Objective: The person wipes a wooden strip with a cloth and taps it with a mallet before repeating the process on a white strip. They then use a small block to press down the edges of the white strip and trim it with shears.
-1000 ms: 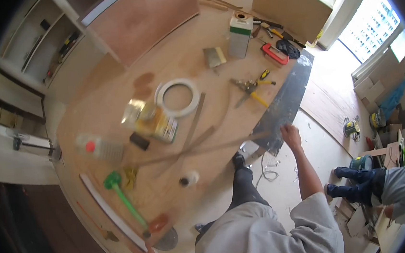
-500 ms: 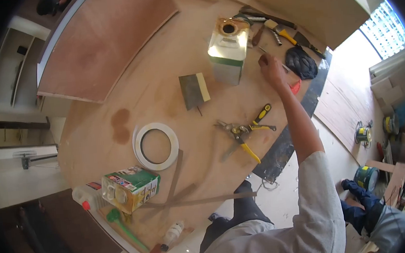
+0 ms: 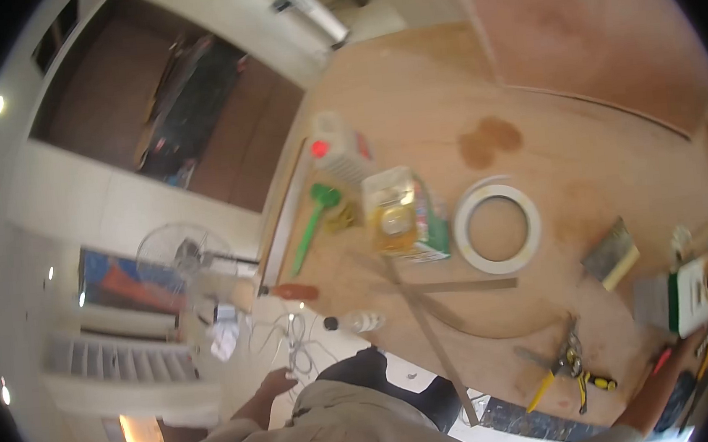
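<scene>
My left hand [image 3: 276, 383] is held out at the left of my body, over the floor with tangled cables. Its fingers look loosely stretched, with nothing visible in them, though the view is blurred. At the far right, my right hand [image 3: 684, 349] reaches over the table beside a square white and green tin [image 3: 691, 296]. Its fingers are smeared and partly hidden, so what they hold does not show. A small red thing [image 3: 661, 359] lies close to that hand. Yellow and black snips [image 3: 570, 364] lie open on the table left of my right forearm.
On the wooden table [image 3: 412, 115] are a tape roll [image 3: 467, 240], a scraper [image 3: 612, 256], a green and yellow tin [image 3: 404, 221], a white jug [image 3: 339, 151], a green tool [image 3: 311, 229], a clear bottle [image 3: 366, 321] and thin strips. A fan [image 3: 188, 254] stands beyond the left edge.
My view has swung left, so the table's contents sit further right. My left hand has come into view. My right hand stays near the white and green tin, now blurred at the right edge.
</scene>
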